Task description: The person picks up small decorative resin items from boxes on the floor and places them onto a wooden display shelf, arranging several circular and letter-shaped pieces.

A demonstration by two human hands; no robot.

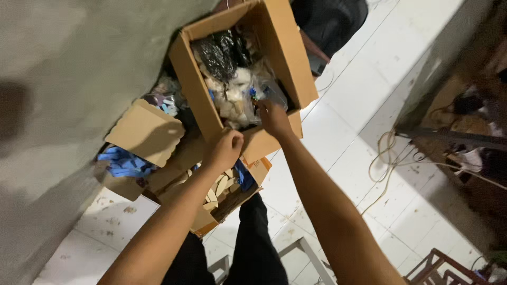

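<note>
Blue scraps (122,162) in lower box (142,132) at far left — left hand (226,149) curled shut on the near wall of the open cardboard box (285,58), right hand (272,117) inside it, fingers pinching a clear plastic bag (264,91) among pale pieces.

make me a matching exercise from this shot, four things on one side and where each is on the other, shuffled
Things:
1. right hand
2. left hand
3. blue pieces
4. coiled cord

Places:
A. on the white tiled floor, right of the boxes
B. fist at the near wall of the large cardboard box
C. in the open low box beside the grey wall
D. reaching into the large cardboard box, at the clear plastic bags

Pairs: 1-D, 2-B, 3-C, 4-A
</note>
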